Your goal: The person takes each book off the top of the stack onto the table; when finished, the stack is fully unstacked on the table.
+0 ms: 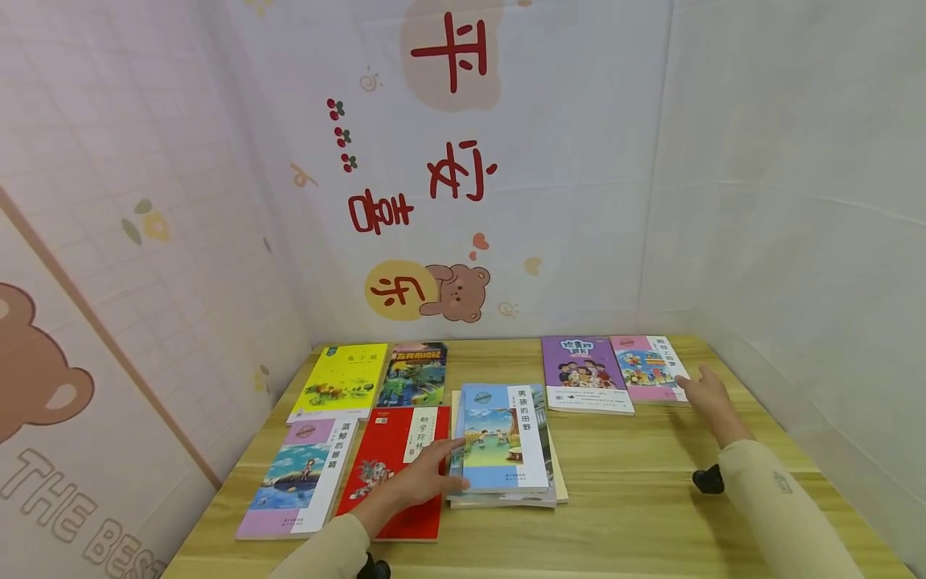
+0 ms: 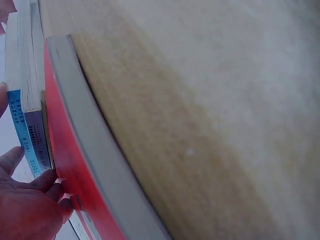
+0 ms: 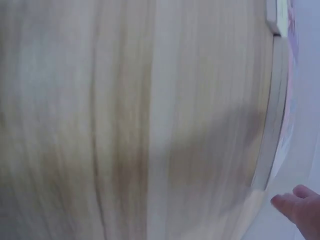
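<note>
My left hand (image 1: 423, 481) reaches over the red book (image 1: 394, 515) to the left side of a small stack, topped by a light-blue and white book (image 1: 502, 438). In the left wrist view, the fingers of that hand (image 2: 30, 200) are spread beside the blue spine (image 2: 22, 130), some of them right at the red cover (image 2: 62, 125). At the back right, my right hand (image 1: 710, 400) has its fingertips at the right edge of a pink book (image 1: 654, 386). The right wrist view shows only a few fingertips (image 3: 292, 202) near that book's page edge (image 3: 272, 120).
Beside the pink book lies a purple book (image 1: 587, 378). On the left are a yellow book (image 1: 340, 378), a dark green book (image 1: 415, 378) and a lilac-edged book (image 1: 297, 482). Printed cloth walls (image 1: 579, 225) enclose the wooden table (image 1: 615, 515) at the back and sides.
</note>
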### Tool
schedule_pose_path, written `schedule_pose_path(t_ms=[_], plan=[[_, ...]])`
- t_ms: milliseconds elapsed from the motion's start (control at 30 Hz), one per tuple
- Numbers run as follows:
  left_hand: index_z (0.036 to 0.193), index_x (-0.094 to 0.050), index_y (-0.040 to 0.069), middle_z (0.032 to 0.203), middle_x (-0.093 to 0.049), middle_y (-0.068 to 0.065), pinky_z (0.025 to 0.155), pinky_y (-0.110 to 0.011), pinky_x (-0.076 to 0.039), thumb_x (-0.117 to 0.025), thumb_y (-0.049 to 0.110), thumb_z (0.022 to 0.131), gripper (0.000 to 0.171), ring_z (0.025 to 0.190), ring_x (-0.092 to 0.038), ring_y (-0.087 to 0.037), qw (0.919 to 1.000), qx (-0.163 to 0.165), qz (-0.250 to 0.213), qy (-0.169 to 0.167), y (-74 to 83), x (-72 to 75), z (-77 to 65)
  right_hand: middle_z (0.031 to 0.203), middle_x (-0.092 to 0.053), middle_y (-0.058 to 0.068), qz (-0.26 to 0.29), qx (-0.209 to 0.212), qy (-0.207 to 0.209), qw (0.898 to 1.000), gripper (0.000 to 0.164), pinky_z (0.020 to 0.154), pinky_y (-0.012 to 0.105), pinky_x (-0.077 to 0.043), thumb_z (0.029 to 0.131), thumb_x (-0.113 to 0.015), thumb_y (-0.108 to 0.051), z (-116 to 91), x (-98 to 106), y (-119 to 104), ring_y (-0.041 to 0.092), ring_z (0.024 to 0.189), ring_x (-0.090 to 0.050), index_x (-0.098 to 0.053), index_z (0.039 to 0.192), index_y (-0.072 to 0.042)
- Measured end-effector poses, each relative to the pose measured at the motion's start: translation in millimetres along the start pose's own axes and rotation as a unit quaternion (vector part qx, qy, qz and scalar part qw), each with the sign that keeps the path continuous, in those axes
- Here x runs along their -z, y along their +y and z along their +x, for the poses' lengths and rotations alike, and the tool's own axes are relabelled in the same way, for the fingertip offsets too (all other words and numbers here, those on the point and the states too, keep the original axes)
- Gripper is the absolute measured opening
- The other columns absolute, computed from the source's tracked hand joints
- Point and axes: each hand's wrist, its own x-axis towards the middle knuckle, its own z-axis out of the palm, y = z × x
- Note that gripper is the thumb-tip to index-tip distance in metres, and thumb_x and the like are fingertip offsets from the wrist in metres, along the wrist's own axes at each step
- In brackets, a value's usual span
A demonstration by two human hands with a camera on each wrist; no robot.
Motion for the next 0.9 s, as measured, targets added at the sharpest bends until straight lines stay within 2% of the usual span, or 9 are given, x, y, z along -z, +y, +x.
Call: schedule_pose_path(t_ms=[133, 300, 400, 533, 700, 900], plan=[[0.152, -0.040, 0.019, 0.155, -0.030, -0.016, 0.106, -0.064, -0.034, -0.076, 0.031, 0.088, 0.074, 0.139, -0.027, -0.041, 1.0000, 0.000, 0.002, 0.002, -1.2, 0.0, 0.8, 0.155, 0.009, 0.038, 0.022, -0.001, -0.015, 1.000, 0.086, 0.113, 0.066, -0.015, 0.104, -0.038, -0.045, 0, -12, -8, 0.057, 0.142, -0.003, 0.015, 0.152, 0.004], [0.152, -0.040, 0.019, 0.155, -0.029, -0.016, 0.106, -0.064, -0.034, -0.076, 0.031, 0.089, 0.074, 0.138, -0.027, -0.041, 1.0000, -0.004, -0.001, 0.003, -1.6, 0.5, 0.8, 0.158, 0.000, 0.034, 0.060, 0.016, -0.037, 0.997, 0.078, 0.113, 0.061, -0.022, 0.106, -0.040, -0.038, -8, -39, -24, 0.053, 0.141, -0.017, 0.007, 0.156, 0.000], [0.152, -0.040, 0.018, 0.155, -0.029, -0.017, 0.106, -0.065, -0.032, -0.076, 0.030, 0.089, 0.074, 0.139, -0.027, -0.042, 1.0000, -0.008, -0.003, 0.001, -1.8, 0.2, 0.5, 0.157, -0.009, 0.035, 0.080, 0.042, -0.056, 0.994, 0.073, 0.113, 0.057, -0.026, 0.107, -0.042, -0.031, -17, -60, -32, 0.052, 0.140, -0.025, 0.000, 0.156, 0.004], [0.153, -0.038, 0.016, 0.156, -0.028, -0.018, 0.107, -0.065, -0.031, -0.075, 0.030, 0.089, 0.075, 0.140, -0.026, -0.043, 0.9999, -0.010, -0.004, 0.000, -2.8, 0.4, 1.5, 0.155, -0.016, 0.036, 0.108, 0.066, -0.084, 0.988, 0.068, 0.113, 0.053, -0.030, 0.107, -0.045, -0.020, -30, -91, -45, 0.049, 0.140, -0.027, -0.006, 0.154, 0.009], [0.154, -0.037, 0.017, 0.156, -0.028, -0.018, 0.107, -0.065, -0.031, -0.076, 0.032, 0.089, 0.077, 0.140, -0.026, -0.042, 1.0000, -0.002, 0.000, 0.004, -3.4, 1.0, 1.6, 0.152, -0.023, 0.036, 0.129, 0.077, -0.109, 0.983, 0.062, 0.111, 0.053, -0.034, 0.106, -0.048, -0.015, -48, -124, -58, 0.048, 0.138, -0.031, -0.017, 0.153, 0.010], [0.153, -0.039, 0.017, 0.156, -0.027, -0.019, 0.107, -0.066, -0.030, -0.075, 0.031, 0.089, 0.075, 0.140, -0.025, -0.044, 1.0000, -0.002, -0.006, -0.001, -2.1, 3.0, -1.6, 0.148, -0.033, 0.035, 0.142, 0.076, -0.129, 0.979, 0.057, 0.108, 0.054, -0.037, 0.104, -0.051, -0.013, -71, -158, -62, 0.047, 0.135, -0.038, -0.028, 0.150, 0.010]])
